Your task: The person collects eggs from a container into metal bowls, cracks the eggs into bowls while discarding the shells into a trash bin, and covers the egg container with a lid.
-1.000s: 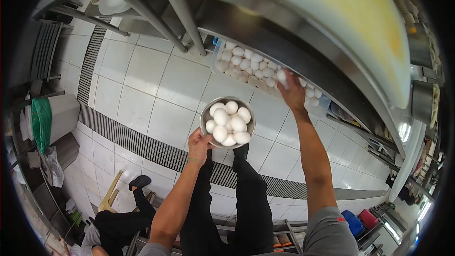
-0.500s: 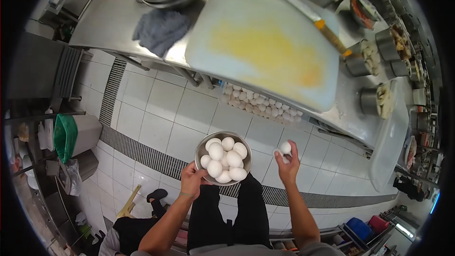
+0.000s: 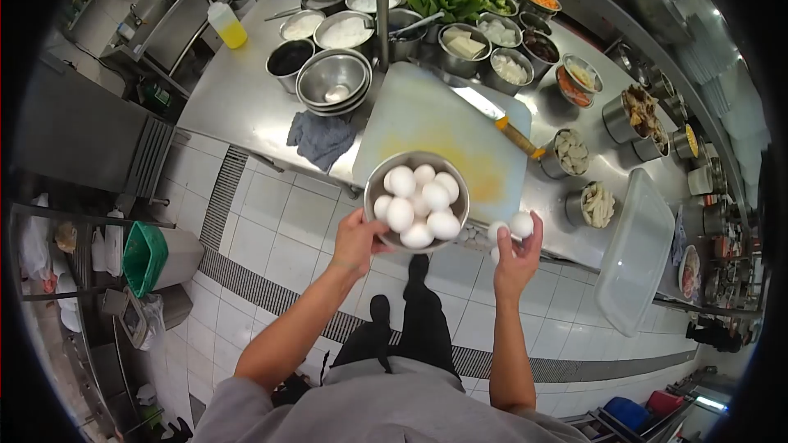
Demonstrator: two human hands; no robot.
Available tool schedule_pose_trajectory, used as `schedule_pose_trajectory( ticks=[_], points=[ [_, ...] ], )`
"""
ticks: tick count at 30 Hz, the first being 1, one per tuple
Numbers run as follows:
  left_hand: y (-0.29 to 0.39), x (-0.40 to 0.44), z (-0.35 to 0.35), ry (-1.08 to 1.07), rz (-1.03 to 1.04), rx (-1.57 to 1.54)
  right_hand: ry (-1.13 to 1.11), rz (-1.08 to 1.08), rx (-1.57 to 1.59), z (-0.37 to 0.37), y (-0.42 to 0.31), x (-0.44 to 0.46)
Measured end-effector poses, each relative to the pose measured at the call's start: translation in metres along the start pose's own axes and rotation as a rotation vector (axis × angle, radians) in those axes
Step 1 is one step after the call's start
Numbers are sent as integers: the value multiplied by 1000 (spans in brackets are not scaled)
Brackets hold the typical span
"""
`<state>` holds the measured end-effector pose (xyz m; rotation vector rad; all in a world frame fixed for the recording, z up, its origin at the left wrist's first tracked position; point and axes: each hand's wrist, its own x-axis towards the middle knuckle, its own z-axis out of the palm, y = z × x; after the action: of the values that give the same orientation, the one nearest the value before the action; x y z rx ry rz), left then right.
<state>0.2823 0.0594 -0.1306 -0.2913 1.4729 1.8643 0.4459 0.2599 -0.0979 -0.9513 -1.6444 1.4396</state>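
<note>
"Which hand has the steel bowl (image 3: 376, 186)?"

"The left hand (image 3: 357, 244). Its fingers (image 3: 379, 227) are closed on the lower left side of the bowl, thumb at the rim."

"And it's full?"

"Piled up with white eggs (image 3: 400, 214), the top ones showing over the rim. The bowl is held up at the near edge of the cutting board (image 3: 410, 115), covering one corner from here. Whether the two touch, I can't tell."

"What about the right hand (image 3: 515, 262)?"

"Just to the right of the bowl, apart from it, fingers curled rather than spread. They've got hold of two loose eggs (image 3: 521, 224) that I can see plainly, side by side at the fingertips. There's a bit of white below them, perhaps a third, but it's mostly hidden."

"Anything near the board?"

"A knife (image 3: 499, 119) with a yellow handle lies along its far right side. To the left, on the metal counter (image 3: 234, 102), there's a crumpled grey cloth (image 3: 320, 138), and just behind that some nested bowls (image 3: 332, 80)."
</note>
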Motion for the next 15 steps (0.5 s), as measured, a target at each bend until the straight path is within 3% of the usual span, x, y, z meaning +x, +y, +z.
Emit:
schedule_pose_trajectory(
  ticks=[10,15],
  points=[
    [35,124,80,12,76,-6,-166,-243,20,71,15,164],
    [43,146,97,71,83,-30,-161,-580,-324,108,28,188]
  ],
)
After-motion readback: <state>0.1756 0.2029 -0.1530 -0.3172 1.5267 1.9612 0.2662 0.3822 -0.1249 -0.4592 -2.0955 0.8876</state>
